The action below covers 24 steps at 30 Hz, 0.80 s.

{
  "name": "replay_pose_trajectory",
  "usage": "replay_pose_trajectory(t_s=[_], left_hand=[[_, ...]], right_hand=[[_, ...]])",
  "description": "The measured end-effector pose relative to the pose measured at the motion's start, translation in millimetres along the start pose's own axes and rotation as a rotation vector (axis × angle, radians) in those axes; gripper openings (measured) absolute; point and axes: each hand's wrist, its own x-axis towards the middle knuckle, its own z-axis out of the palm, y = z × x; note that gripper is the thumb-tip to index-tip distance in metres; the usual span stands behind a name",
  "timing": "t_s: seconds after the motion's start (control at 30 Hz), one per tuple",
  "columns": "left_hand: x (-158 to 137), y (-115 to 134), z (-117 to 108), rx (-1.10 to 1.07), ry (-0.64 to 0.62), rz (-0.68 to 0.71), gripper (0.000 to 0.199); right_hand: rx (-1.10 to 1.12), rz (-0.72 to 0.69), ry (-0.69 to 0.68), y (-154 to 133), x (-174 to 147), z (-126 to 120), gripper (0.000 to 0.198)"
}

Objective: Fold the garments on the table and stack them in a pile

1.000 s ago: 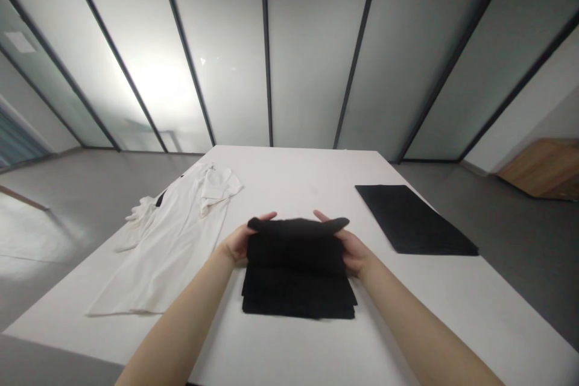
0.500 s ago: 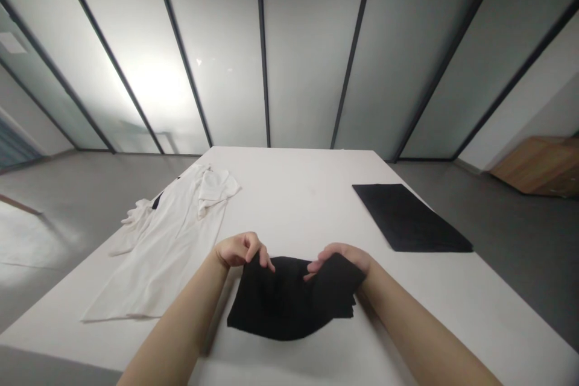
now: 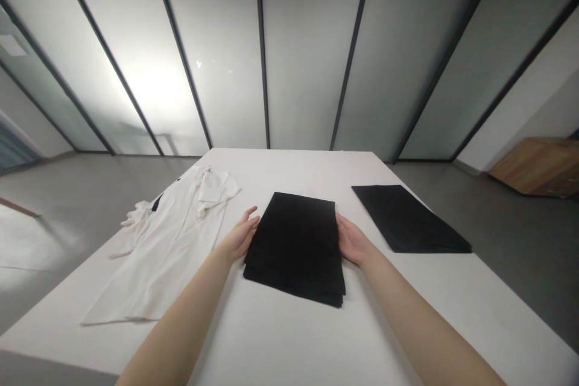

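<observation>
Frosted panels (image 3: 307, 60) with dark frames stood well ahead of the hands, and the white bench (image 3: 289, 169) spread beneath them and far past the fingertips. Off to the left of the left hand lay a crumpled white garment (image 3: 167, 253), its near corner partly hidden behind the left forearm. To the right of the right hand, and a little farther ahead, a flat black stack (image 3: 407, 220) rested close along the bench's edge, nearer to that hand than to the other. The middle black pile (image 3: 298, 247), apparently folded cloth, sat directly between the hands, its long axis seeming to run away from the person and its near edge slanting closer on the right, where offset layers showed. The hands were apart, one at each long side: the left hand (image 3: 242, 236) loosely spread beside the left edge, the right hand (image 3: 351, 241) against the right edge; whether its fingers pinched or reached beneath could not be told. Beyond the left hand, a small dark patch (image 3: 157, 202) showed beside the garment.
</observation>
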Motion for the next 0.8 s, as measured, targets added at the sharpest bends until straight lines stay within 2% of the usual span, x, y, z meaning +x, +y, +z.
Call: replay_pose_trajectory(t_s=[0.07, 0.13, 0.23, 0.3, 0.47, 0.57, 0.67, 0.73, 0.8], left_hand=[[-8, 3, 1, 0.107, -0.069, -0.037, 0.072], [-14, 4, 2, 0.222, -0.145, -0.104, 0.06], [-18, 2, 3, 0.344, -0.248, -0.198, 0.048], [-17, -2, 5, 0.339, -0.278, -0.216, 0.05], [-10, -17, 12, 0.292, -0.125, -0.098, 0.06], [-2, -26, 16, 0.361, -0.019, -0.027, 0.056], [6, -30, 18, 0.317, 0.101, 0.1, 0.056], [9, -29, 18, 0.265, 0.159, 0.162, 0.059], [8, -24, 13, 0.24, 0.171, 0.145, 0.065]], right_hand=[[-0.096, 0.055, 0.028, 2, -4, -5, 0.024], [-0.19, 0.08, 0.054, 6, -7, -8, 0.031], [-0.224, 0.025, 0.099, 9, -6, -8, 0.042], [-0.183, 0.01, 0.139, 7, -6, -7, 0.037], [-0.203, 0.151, 0.103, 3, -10, -5, 0.033], [-0.222, 0.018, 0.152, 6, -8, -1, 0.036], [-0.156, -0.079, 0.219, 11, -3, 3, 0.028], [-0.171, -0.009, 0.2, 11, -2, 2, 0.021], [-0.236, 0.092, 0.145, 11, -4, -1, 0.017]])
